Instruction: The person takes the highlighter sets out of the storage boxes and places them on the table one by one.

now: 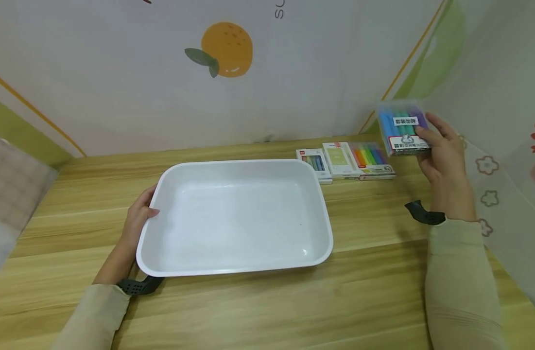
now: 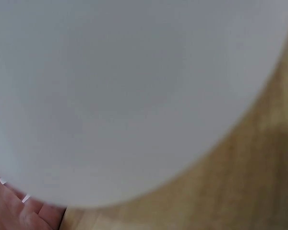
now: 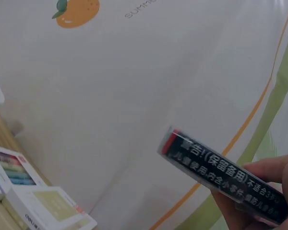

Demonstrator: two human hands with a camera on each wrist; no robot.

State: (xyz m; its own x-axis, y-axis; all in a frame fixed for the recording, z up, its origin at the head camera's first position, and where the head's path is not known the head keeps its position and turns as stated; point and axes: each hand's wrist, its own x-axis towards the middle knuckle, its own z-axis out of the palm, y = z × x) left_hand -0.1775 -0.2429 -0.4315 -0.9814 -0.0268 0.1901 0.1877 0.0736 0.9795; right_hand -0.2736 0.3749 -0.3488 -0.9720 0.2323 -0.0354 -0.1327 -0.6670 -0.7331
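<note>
A white rectangular plastic tray (image 1: 236,218) with a raised rim sits on the wooden table, nothing inside it. My left hand (image 1: 138,214) grips its left side, the thumb over the rim and the other fingers hidden beneath or behind. The tray's blurred outer wall (image 2: 125,96) fills most of the left wrist view. At the far right, my right hand (image 1: 446,158) holds up a clear pack of highlighter pens (image 1: 403,129), blue, green and purple, above the table. In the right wrist view the dark printed edge of the pack (image 3: 221,177) shows between thumb and fingers.
Behind the tray's right corner stand a white box with a striped window (image 1: 314,163), a white and green box (image 1: 340,160) and a rainbow pen pack (image 1: 372,158), side by side on the table (image 1: 359,291). Printed wall sheeting (image 1: 118,97) borders the back and right.
</note>
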